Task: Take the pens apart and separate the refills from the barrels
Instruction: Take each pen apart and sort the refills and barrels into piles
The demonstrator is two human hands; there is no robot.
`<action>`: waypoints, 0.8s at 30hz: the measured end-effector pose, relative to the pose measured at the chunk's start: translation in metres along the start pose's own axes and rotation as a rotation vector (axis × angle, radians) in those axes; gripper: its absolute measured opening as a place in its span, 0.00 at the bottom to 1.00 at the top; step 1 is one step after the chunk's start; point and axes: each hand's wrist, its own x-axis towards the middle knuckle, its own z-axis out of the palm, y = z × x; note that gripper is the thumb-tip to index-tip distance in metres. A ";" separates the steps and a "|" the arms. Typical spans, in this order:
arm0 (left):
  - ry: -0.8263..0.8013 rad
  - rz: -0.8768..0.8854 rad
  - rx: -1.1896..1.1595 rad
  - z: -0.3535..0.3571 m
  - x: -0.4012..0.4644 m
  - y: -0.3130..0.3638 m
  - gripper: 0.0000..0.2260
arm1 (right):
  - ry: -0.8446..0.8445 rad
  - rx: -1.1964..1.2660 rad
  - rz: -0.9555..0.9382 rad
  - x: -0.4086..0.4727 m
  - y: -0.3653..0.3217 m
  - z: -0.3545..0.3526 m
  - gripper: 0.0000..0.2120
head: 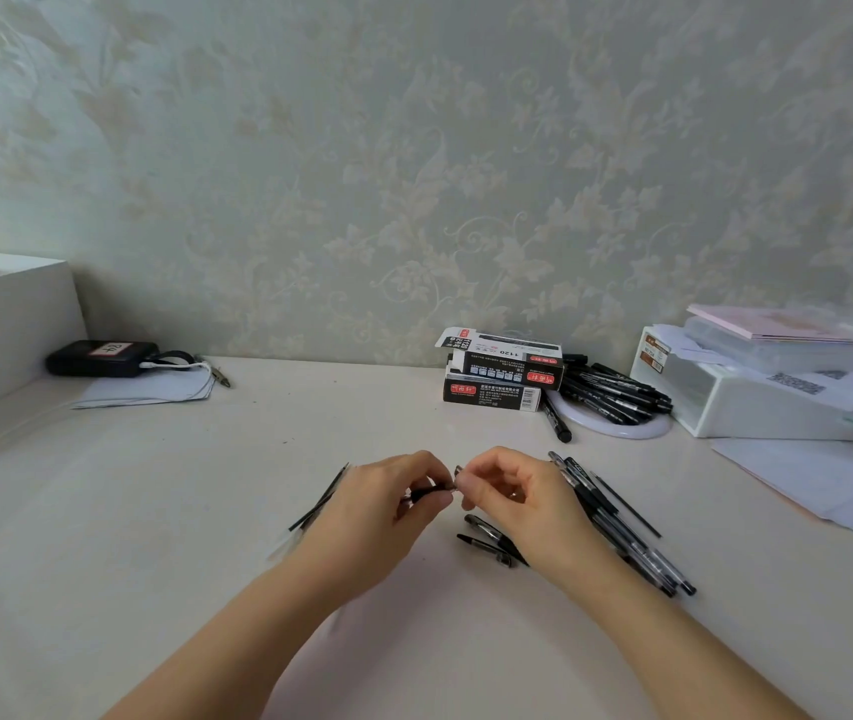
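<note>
Far left of the working area — a few thin refills (318, 504) lie on the worktop (164, 511), partly hidden behind the left wrist. Judged light and whippy; they would bend if pressed and are best lifted near the middle.

Left hand (388, 504): fingers curled in, pinching the dark end of a pen (427, 493) held just above the worktop. The opening is narrow, with only fingertip contact showing.

Right hand (510, 493): also curled tight, thumb and forefinger pinching the other end of the same pen, where a small metallic bit shows between the two hands. Whether that is the tip cone or the refill point is too small to tell. My guess is a twist-and-pull to unscrew — the pen is light, stiff plastic, smooth enough to slip, so a hold close on each side of the joint suits it.

Below the right hand — two short dark pieces (489, 543) lie loose, likely removed pen parts.

Right of the wrist — a bundle of pens (622, 532) lies touching one another, with one slim refill (627, 504) alongside.

Further back on the right stand boxes (500, 374) and a heap of black markers (614, 392).
</note>
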 end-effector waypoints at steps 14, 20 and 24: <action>0.016 0.026 0.010 0.000 0.000 -0.001 0.01 | -0.039 -0.140 -0.060 -0.003 0.002 0.002 0.09; 0.004 0.037 0.016 0.001 0.000 -0.001 0.02 | -0.011 -0.159 -0.053 -0.003 0.000 0.000 0.12; 0.005 0.037 0.016 0.000 0.000 -0.001 0.02 | -0.056 -0.148 -0.061 -0.002 0.002 -0.002 0.07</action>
